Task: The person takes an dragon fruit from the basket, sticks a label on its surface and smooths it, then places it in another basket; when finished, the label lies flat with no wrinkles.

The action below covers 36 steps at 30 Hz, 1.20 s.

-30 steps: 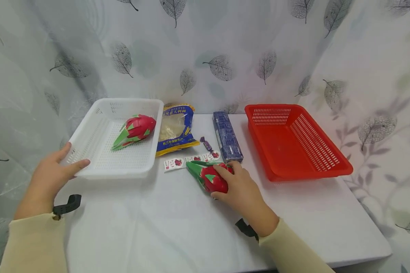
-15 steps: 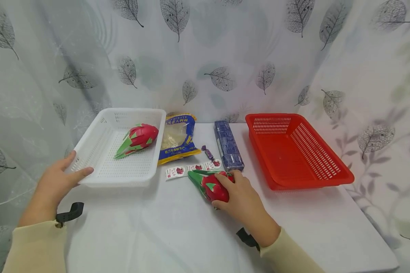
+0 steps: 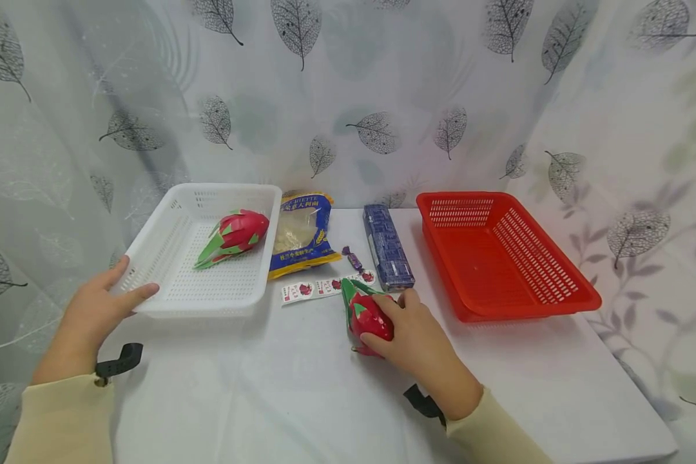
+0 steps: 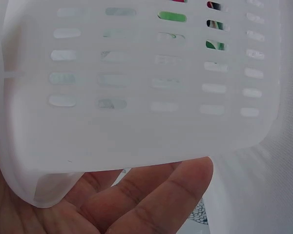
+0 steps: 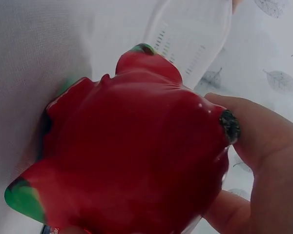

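My left hand grips the near left corner of a white plastic basket, thumb over the rim; in the left wrist view its fingers lie under the slotted wall. Inside that basket is a dragon fruit, red with green leaf tips. My right hand holds a second dragon fruit at the middle of the table, its leafy end pointing away. That fruit fills most of the right wrist view and hides part of the hand. Behind it runs a strip of dragon fruit stickers, partly overlapped by the leaves.
Between the baskets lie a blue and yellow pasta bag, a small purple wrapped candy and a long dark blue box. A red plastic basket stands on the right. A leaf-patterned curtain hangs behind the white table.
The head view has tilted up slightly. My right hand has turned the held dragon fruit, so its leaves point away rather than left, and has shifted slightly right. The left hand keeps its hold.
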Available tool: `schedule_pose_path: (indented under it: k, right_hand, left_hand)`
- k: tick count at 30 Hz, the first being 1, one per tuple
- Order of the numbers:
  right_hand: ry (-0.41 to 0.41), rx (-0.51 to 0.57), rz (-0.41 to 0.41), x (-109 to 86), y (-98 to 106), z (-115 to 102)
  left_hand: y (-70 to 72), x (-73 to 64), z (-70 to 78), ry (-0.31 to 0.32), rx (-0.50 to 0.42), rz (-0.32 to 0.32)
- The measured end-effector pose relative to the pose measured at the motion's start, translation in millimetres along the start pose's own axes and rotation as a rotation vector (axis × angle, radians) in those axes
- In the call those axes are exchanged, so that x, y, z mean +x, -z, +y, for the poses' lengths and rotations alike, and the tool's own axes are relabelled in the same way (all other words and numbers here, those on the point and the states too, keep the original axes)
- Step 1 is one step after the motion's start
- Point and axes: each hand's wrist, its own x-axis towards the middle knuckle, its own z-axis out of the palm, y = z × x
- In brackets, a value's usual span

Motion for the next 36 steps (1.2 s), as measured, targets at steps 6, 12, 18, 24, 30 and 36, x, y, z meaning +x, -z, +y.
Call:
schedule_pose_path:
  k: [6,12,18,24,30,36]
  right_hand:
    - [-0.014,0.031,0.002,0.1,1.0,-2.1]
    - [-0.016,0.027,0.003,-1.5,2.1,-4.8]
    - [-0.020,0.027,-0.006,-2.2,3.1,-5.4]
    - [-0.033,0.020,-0.010,-2.9,4.3,-6.8]
    - [-0.038,0.006,-0.008,-3.0,5.4,-7.9]
    - [-0.031,-0.003,-0.018,-3.7,5.7,-7.6]
  left_hand:
    - [-0.5,-1.3,0.3,-0.009,-0.012,0.004]
    - [0.2,-3.4,2.2,-0.005,-0.013,0.007]
    - [0.8,-2.5,3.4,-0.011,0.014,0.009]
    - [0.4,-0.4,1.6,-0.031,0.038,0.016]
    - [-1.8,0.8,3.8,-0.033,0.054,0.038]
    - [-8.9,-22.2,47.4,-0.242,0.179,0.410]
